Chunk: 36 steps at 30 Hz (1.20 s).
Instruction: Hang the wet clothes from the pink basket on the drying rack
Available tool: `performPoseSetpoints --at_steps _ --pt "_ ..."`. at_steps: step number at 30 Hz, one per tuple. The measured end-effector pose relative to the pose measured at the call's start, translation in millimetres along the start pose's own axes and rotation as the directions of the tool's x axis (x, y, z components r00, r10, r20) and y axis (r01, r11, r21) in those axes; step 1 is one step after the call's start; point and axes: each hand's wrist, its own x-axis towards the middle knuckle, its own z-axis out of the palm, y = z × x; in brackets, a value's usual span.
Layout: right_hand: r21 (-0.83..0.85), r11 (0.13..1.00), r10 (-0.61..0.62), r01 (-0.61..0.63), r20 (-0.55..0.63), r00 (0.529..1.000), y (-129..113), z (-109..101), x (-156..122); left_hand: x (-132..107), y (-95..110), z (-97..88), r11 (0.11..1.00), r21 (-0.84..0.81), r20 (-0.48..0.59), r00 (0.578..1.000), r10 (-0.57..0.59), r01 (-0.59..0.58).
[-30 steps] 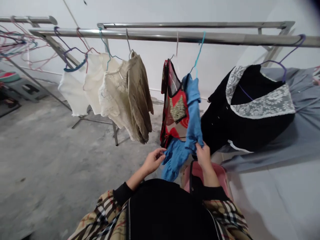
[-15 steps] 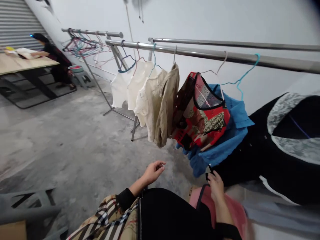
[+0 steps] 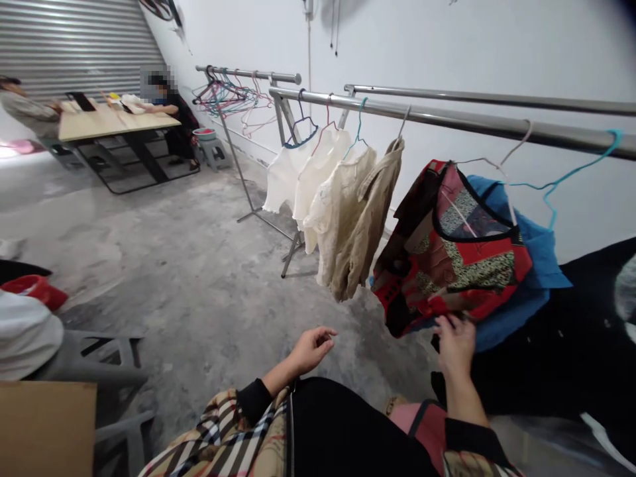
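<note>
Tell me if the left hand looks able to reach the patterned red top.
Probably yes: the left hand looks empty, and nothing visible stands between it and the patterned red top.

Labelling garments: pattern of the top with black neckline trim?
The top has red, dark and speckled patches; best seen in the head view.

Left grip (image 3: 312, 351): open air over floor (image 3: 199, 265) ahead and leftward, out to grey stool (image 3: 106, 354). Right grip (image 3: 456, 344): red top (image 3: 447, 271) blocks forward, blue shirt (image 3: 540, 255) right behind it; black garment (image 3: 527, 364) walls off right. Only narrow slot between tan shirt (image 3: 370, 225) and red top. Rail (image 3: 447, 118) bars above.
</note>
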Motion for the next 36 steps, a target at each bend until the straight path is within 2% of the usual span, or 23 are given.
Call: performPoseSetpoints --at_steps 2,3,5,8,11,16,19,21,23,25,26,28,31,34,36 --pt "0.03 0.998 -0.051 0.055 -0.101 0.994 -11 11 6 2 -2 -7.5 1.0 -0.013 -0.023 1.0 0.007 -0.008" --pt "0.042 0.998 -0.04 0.043 -0.083 0.996 -15 18 5 3 -3 -11.7 1.0 -0.018 -0.032 0.999 0.009 -0.009" --pt "0.042 0.999 0.018 -0.021 0.066 0.998 -23 38 -4 7 -4 -21.1 1.0 -0.029 -0.041 0.999 0.006 -0.007" --pt "-0.006 1.0 0.027 -0.026 0.319 0.947 -41 79 -23 17 -6 -38.4 0.998 -0.064 -0.032 1.0 0.001 -0.003" --pt "-0.001 0.995 -0.094 0.103 0.392 0.915 -71 124 -35 33 -7 -62.7 0.994 -0.108 -0.015 1.0 0.005 -0.006" --pt "0.034 0.937 -0.338 0.347 0.343 0.877 -132 189 -29 64 -9 -122.2 0.99 -0.138 -0.002 1.0 0.03 -0.03" --pt "-0.053 0.851 -0.487 0.522 0.291 0.823 -164 226 -20 78 -10 -162.0 0.989 -0.139 -0.03 0.999 0.039 -0.043" --pt "-0.21 0.773 -0.538 0.598 0.281 0.794 -182 251 -17 84 -13 -185.7 0.991 -0.133 -0.052 0.998 0.028 -0.035" --pt "-0.443 0.658 -0.553 0.609 0.264 0.79 -196 273 -16 90 -19 -205.8 0.992 -0.127 -0.07 0.998 0.011 -0.02" --pt "-0.646 0.525 -0.54 0.555 0.251 0.803 -204 291 -16 96 -26 -222.5 0.991 -0.131 -0.082 0.997 -0.001 -0.01" --pt "-0.71 0.473 -0.525 0.521 0.247 0.814 -207 297 -16 99 -30 -230.2 0.991 -0.137 -0.089 0.996 -0.003 -0.01" --pt "-0.777 0.427 -0.484 0.462 0.236 0.843 -209 303 -14 108 -35 -245.6 0.988 -0.151 -0.103 0.995 0.004 -0.02" --pt "-0.85 0.39 -0.47 0.354 0.146 0.87 -210 296 -9 127 -32 -271.4 0.99 -0.126 -0.13 0.991 0.045 -0.062" --pt "-0.902 0.326 -0.521 0.284 0.079 0.85 -211 279 -4 152 -12 -300.3 0.989 -0.037 -0.198 0.971 0.135 -0.145" --pt "-0.923 0.292 -0.557 0.251 0.05 0.829 -212 264 -2 170 9 -319.4 0.97 0.028 -0.285 0.929 0.238 -0.24"
